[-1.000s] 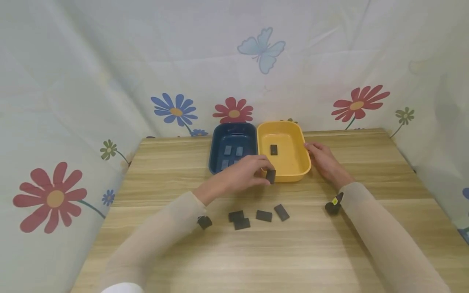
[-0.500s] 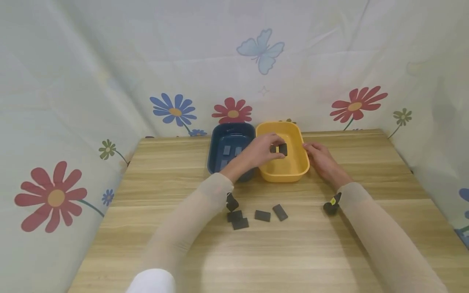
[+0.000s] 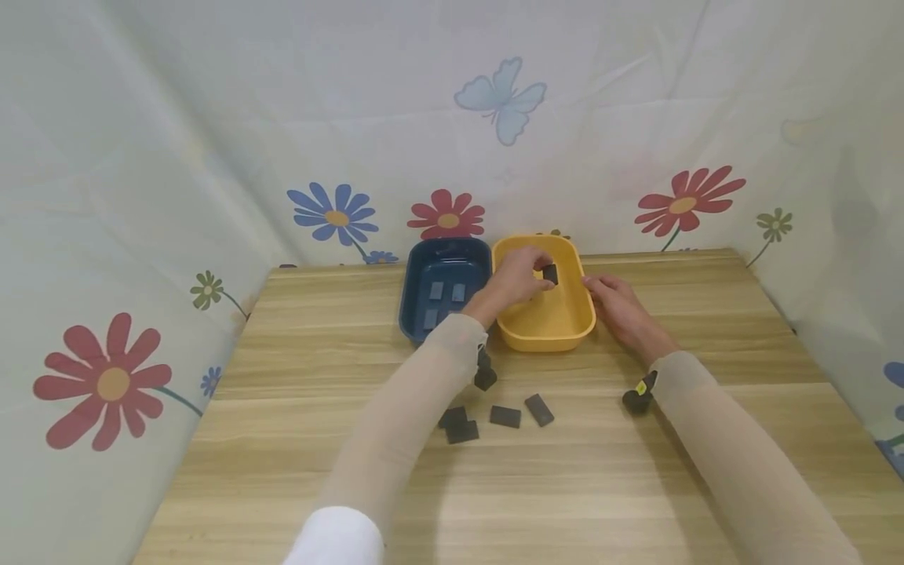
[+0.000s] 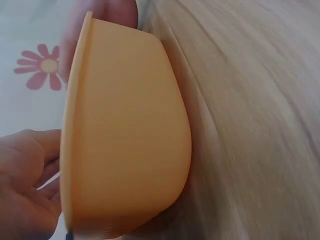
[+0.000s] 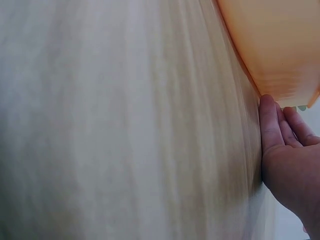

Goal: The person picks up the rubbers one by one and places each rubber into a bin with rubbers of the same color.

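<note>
My left hand (image 3: pixel 521 275) pinches a small black rectangular tile (image 3: pixel 550 274) over the yellow tray (image 3: pixel 544 343). In the left wrist view, the left hand (image 4: pixel 25 175) shows behind the tray's rim, and its tile is hidden. My right hand (image 3: pixel 621 308) holds the tray's right side at the rim. In the right wrist view, the fingers (image 5: pixel 271 122) of that hand lie almost straight against the outer wall. Nearer me on the table lie several loose tiles, among them a level one (image 3: pixel 505 417), a slanted one (image 3: pixel 540 410) and an overlapping pair (image 3: pixel 462 431).
A dark blue tray (image 3: pixel 412 275) stands against the yellow tray's left side, with several grey-blue tiles (image 3: pixel 436 291) inside. Both trays sit near the back edge of the wooden table (image 3: pixel 339 314). A flower-printed cloth (image 3: pixel 395 118) hangs behind and along the sides.
My left hand has carried the tile from the yellow tray's front left corner to over its far part. The tile seen lying inside is now behind that hand. My right hand stays put.
</note>
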`<state>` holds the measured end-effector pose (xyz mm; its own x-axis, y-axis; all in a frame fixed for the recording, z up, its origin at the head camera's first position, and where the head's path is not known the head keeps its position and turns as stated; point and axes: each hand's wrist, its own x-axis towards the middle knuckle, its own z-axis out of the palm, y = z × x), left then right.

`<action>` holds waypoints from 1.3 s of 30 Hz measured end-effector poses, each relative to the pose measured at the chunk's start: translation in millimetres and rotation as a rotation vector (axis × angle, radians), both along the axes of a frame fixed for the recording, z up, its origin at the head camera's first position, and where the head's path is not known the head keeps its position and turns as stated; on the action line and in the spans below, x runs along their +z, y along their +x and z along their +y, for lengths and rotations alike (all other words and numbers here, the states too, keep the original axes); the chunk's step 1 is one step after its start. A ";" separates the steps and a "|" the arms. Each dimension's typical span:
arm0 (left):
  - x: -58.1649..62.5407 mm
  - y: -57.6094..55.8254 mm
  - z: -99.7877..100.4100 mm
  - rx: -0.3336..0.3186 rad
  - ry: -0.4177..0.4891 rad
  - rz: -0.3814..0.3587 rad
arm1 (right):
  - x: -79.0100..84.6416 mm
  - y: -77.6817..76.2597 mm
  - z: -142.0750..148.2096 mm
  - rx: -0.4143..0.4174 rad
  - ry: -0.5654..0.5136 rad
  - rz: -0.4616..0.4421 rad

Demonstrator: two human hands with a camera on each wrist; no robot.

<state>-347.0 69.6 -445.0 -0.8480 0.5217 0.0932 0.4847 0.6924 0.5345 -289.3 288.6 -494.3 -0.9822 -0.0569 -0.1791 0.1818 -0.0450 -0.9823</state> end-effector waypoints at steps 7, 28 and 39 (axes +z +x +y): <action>-12.9 -4.0 9.3 0.002 -0.044 -0.014 | -0.8 -1.4 1.1 0.000 0.011 0.000; -26.8 -1.7 15.0 0.042 -0.239 0.020 | -3.8 -2.9 3.1 0.001 0.023 0.009; -29.3 -3.4 16.4 0.042 -0.279 0.060 | -3.6 -3.2 3.4 0.002 0.044 0.001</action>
